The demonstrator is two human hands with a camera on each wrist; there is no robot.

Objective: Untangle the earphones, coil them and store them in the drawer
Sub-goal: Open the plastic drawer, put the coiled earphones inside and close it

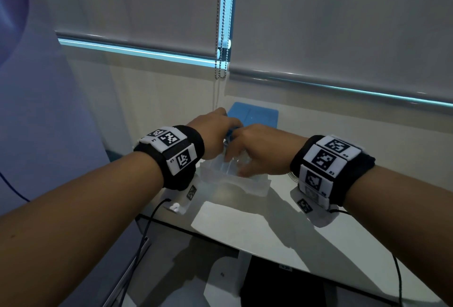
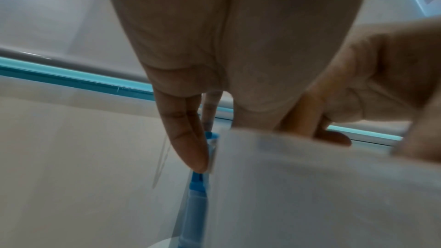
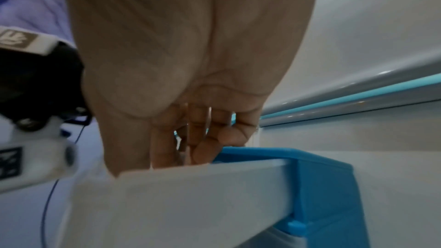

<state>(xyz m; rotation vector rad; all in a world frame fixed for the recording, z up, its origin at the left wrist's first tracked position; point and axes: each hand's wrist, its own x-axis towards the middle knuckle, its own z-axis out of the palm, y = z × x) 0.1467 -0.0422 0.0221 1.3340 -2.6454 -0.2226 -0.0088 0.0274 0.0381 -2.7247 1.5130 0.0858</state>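
Note:
A translucent drawer (image 1: pixel 247 185) stands pulled out of a small blue drawer unit (image 1: pixel 255 113) on the white table. My left hand (image 1: pixel 213 131) is at the drawer's left side, its straight fingers (image 2: pixel 187 139) pointing down against the drawer's corner (image 2: pixel 212 156) and the blue frame (image 2: pixel 195 205). My right hand (image 1: pixel 255 153) reaches over the front wall (image 3: pixel 190 195), its fingers (image 3: pixel 214 139) curled down inside the drawer. Whatever they hold is hidden. No earphones show clearly; a thin white cord (image 1: pixel 217 96) runs up the wall past my left hand.
The drawer unit (image 3: pixel 329 186) stands against the back wall under the roller blinds. A bead chain (image 1: pixel 221 37) hangs just above it. The white table (image 1: pixel 245 230) ends in a front edge near me, with a black object (image 1: pixel 282 287) below it.

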